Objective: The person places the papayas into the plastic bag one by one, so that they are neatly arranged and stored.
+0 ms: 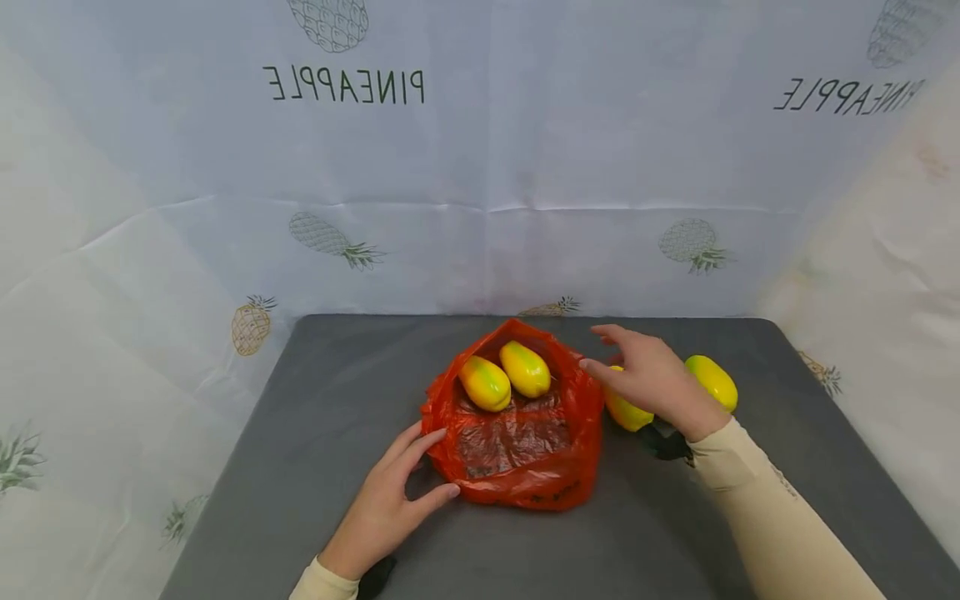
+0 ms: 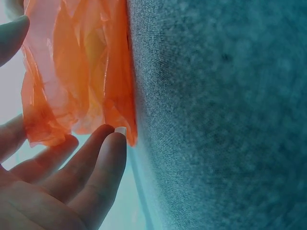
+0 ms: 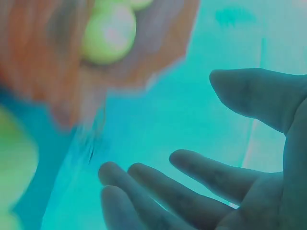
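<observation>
A red plastic bag (image 1: 517, 492) stands on the table with its mouth spread wide. Inside lie two yellow-green, mango-like fruits, one on the left (image 1: 486, 383) and one on the right (image 1: 525, 369). My left hand (image 1: 386, 500) is at the bag's left side, fingers loosely extended; the left wrist view shows its fingertips (image 2: 115, 143) right at the plastic. Over on the right, my right hand (image 1: 652, 375) hovers near the rim, thumb and fingers spread with nothing between them. Beneath it a third fruit (image 1: 628, 412) is partly hidden, and another (image 1: 712, 383) lies beyond the wrist.
The grey table (image 1: 337, 392) has rounded far corners. A pale cloth (image 1: 487, 150) printed with pineapples hangs behind it and along both sides.
</observation>
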`<state>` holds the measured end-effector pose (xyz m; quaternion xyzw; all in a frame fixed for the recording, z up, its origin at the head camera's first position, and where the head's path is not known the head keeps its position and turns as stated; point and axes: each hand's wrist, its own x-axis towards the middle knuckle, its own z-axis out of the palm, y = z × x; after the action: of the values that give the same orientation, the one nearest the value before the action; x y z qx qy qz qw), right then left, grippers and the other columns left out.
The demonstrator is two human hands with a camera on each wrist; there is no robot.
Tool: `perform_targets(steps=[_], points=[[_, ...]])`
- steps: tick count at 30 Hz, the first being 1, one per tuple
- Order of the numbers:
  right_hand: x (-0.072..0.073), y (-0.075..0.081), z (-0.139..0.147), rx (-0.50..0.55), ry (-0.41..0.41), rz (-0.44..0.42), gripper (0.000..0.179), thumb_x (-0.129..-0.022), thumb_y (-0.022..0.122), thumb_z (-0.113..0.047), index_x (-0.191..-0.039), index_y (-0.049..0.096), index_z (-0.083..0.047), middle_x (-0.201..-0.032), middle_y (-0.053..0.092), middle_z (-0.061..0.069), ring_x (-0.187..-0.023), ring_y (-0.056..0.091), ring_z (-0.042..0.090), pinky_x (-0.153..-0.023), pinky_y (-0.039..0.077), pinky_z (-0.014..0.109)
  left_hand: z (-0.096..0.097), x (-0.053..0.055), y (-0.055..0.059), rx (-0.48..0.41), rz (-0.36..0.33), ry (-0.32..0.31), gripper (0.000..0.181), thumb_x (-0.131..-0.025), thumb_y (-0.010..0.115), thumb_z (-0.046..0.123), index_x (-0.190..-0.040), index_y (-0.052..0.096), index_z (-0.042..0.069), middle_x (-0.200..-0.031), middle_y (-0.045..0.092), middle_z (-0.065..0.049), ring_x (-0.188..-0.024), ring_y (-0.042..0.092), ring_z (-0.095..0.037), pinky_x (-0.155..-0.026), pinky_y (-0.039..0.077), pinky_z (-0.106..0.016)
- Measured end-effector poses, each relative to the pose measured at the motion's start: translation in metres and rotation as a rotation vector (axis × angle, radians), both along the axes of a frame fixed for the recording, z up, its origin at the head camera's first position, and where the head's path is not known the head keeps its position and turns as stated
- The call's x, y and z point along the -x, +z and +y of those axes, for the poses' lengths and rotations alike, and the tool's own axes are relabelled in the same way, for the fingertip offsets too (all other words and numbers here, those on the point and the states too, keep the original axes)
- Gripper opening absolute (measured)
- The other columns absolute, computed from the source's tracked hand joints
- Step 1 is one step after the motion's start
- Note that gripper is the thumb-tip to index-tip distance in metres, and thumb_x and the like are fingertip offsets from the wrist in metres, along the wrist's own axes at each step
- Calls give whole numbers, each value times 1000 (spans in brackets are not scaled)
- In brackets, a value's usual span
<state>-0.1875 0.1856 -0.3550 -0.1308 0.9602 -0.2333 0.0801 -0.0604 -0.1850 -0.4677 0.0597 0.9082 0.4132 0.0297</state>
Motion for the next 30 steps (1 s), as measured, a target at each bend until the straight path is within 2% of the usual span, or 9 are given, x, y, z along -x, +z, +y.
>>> perform_targets(steps=[3,7,11,14,21,26,30], points=[[-2,-2,31,28,-80,17,78,-108,62,-55,-164,42,-5,-158,55,27,-130,67,46,-101,59,65,-4,-1,1,0,-9,18,80,-85,88,58,-155,58,34,-171,42,3,-147,56,-22,-112,59,-48],[-5,-12,74,50,-178,43,84,-109,55,-61,-166,37,-2,-157,52,33,-135,60,51,-103,54,71,-7,-3,3,6,13,36,77,-85,88,57,-154,60,34,-169,45,2,-140,61,-20,-105,62,-43],[-8,-24,113,60,-290,36,90,-109,50,-64,-167,32,2,-159,45,39,-141,48,59,-105,47,76,-4,-2,3,-4,21,24,77,-86,86,58,-154,60,34,-169,46,0,-140,61,-22,-105,62,-43],[-8,-34,134,60,-343,17,92,-110,48,-64,-166,28,7,-161,38,43,-141,43,64,-105,44,79,0,-1,2,-21,20,19,77,-86,87,57,-154,60,33,-168,47,1,-141,60,-22,-105,62,-42],[2,-53,159,30,-362,-107,106,-109,43,-69,-166,13,15,-161,28,49,-139,36,69,-105,42,81,-1,-2,1,-34,21,35,76,-85,89,56,-152,62,32,-167,48,3,-142,60,-21,-104,63,-44],[10,-66,170,-29,-377,-181,110,-108,39,-71,-162,11,20,-154,33,53,-133,42,69,-104,45,78,-1,-2,4,-23,-3,37,77,-84,88,58,-152,62,34,-167,47,5,-142,59,-20,-105,62,-41],[14,-72,172,-54,-369,-200,108,-109,39,-70,-160,16,23,-152,37,52,-132,46,67,-105,47,76,-2,-2,6,-17,-8,33,77,-85,87,59,-152,61,34,-167,47,6,-142,59,-19,-105,62,-39]])
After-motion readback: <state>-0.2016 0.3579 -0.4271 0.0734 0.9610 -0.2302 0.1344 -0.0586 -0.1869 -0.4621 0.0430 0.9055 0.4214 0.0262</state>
